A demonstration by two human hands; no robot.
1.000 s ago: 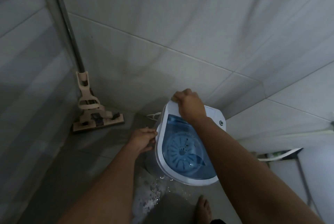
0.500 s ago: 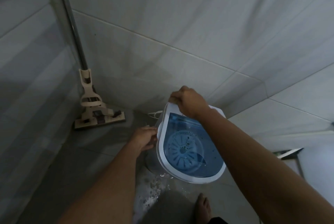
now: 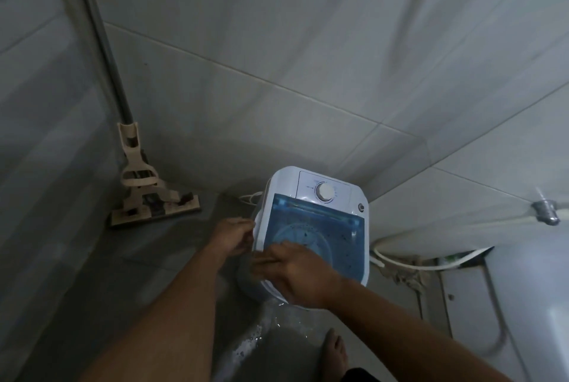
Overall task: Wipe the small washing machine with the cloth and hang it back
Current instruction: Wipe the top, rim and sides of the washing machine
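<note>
Right hand (image 3: 300,270) lies flat with fingers straight on the near left corner of the small washing machine (image 3: 311,224), which stands on the wet floor (image 3: 92,274) by the tiled wall. Left hand (image 3: 232,235) grips the machine's left edge, fingers curled round it. Behind, a mop (image 3: 147,197) leans in the corner.
</note>
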